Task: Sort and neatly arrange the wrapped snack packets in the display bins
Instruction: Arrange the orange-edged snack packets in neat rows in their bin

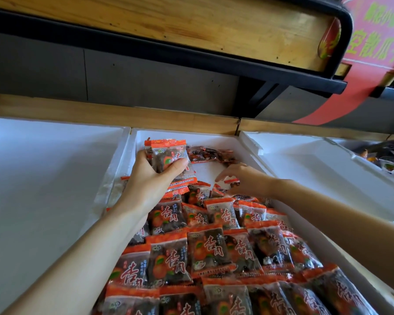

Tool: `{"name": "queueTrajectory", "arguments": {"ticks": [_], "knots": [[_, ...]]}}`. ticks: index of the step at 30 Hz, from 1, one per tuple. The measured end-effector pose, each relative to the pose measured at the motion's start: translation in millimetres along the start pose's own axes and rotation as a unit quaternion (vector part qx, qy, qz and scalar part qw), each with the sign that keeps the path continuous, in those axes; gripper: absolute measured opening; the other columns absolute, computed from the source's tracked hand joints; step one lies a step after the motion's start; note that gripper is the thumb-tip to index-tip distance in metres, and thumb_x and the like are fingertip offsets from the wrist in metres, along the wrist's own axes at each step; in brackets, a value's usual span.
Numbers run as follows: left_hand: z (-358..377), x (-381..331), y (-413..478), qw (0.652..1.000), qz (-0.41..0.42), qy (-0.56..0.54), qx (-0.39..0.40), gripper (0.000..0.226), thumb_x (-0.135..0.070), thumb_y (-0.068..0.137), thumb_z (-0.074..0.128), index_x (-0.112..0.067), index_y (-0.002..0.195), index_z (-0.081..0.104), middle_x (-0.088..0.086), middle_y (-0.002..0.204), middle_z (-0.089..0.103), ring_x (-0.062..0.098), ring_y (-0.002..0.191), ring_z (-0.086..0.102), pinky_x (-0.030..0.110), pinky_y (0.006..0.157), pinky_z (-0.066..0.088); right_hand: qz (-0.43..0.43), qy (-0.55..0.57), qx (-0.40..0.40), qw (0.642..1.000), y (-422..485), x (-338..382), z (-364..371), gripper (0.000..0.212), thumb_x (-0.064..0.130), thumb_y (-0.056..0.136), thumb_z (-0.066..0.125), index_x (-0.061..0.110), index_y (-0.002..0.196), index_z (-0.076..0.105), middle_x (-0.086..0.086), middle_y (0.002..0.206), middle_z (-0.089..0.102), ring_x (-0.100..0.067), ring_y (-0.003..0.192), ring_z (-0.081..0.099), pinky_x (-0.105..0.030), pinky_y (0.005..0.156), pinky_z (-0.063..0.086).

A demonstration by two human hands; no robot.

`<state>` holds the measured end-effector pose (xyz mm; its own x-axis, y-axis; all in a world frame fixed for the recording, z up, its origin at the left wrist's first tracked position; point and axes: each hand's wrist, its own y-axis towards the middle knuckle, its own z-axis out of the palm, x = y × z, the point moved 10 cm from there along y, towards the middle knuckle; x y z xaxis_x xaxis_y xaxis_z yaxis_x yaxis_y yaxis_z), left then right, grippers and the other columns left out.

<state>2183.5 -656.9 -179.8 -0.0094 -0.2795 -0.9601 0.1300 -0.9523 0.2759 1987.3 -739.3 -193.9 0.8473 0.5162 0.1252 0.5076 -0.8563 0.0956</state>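
Snack packets (pixel 205 246) crowd the bin (pixel 203 135); bare floor (pixel 206 170) beside right hand (pixel 243 178).

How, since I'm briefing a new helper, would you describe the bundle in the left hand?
In the middle white foam bin, look toward its far left corner. There the left hand grips a bundle of orange-edged packets, the only ones lifted above the overlapping rows.
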Motion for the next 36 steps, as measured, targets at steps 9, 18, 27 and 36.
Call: {"name": "queueTrajectory", "arguments": {"ticks": [9, 18, 27, 36], "knots": [[7, 2, -3, 1.000, 0.002, -0.009, 0.004, 0.031, -0.031, 0.083, 0.073, -0.027, 0.108, 0.054, -0.012, 0.101, 0.067, 0.001, 0.093, 0.062, 0.017, 0.077, 0.044, 0.019, 0.255, -0.149, 0.955, -23, 41, -47, 0.033, 0.023, 0.092, 0.056, 0.015, 0.123, 0.054, 0.006, 0.109, 0.059, -0.008, 0.097, 0.062, -0.021, 0.086, 0.052], [17, 3, -12, 1.000, -0.026, -0.011, 0.003, 0.037, -0.042, 0.080, 0.072, -0.023, 0.109, 0.061, -0.016, 0.083, 0.069, -0.008, 0.080, 0.063, 0.004, 0.060, 0.042, -0.035, 0.354, -0.130, 0.925, -43, 113, -46, 0.047, 0.023, 0.080, 0.069, 0.020, 0.122, 0.049, 0.006, 0.105, 0.058, -0.012, 0.092, 0.065, -0.022, 0.075, 0.056], [33, 4, -19, 0.997, -0.045, -0.016, 0.068, 0.038, -0.045, 0.075, 0.072, -0.028, 0.108, 0.064, -0.011, 0.102, 0.071, -0.001, 0.097, 0.058, 0.022, 0.083, 0.037, 0.061, 0.477, -0.088, 0.872, -57, 86, -44, 0.008, 0.008, 0.091, 0.057, 0.006, 0.083, 0.057, -0.008, 0.086, 0.064, -0.014, 0.079, 0.064, -0.022, 0.075, 0.057], [29, 15, -11, 0.997, -0.055, -0.025, 0.044, 0.048, -0.027, 0.076, 0.081, -0.025, 0.118, 0.060, -0.008, 0.104, 0.073, 0.016, 0.107, 0.064, 0.049, 0.108, 0.039, 0.113, 0.655, -0.131, 0.735, -58, 48, -40, 0.012, 0.002, 0.094, 0.047, -0.001, 0.091, 0.058, -0.013, 0.085, 0.069, -0.020, 0.074, 0.071, -0.026, 0.067, 0.059]]}}
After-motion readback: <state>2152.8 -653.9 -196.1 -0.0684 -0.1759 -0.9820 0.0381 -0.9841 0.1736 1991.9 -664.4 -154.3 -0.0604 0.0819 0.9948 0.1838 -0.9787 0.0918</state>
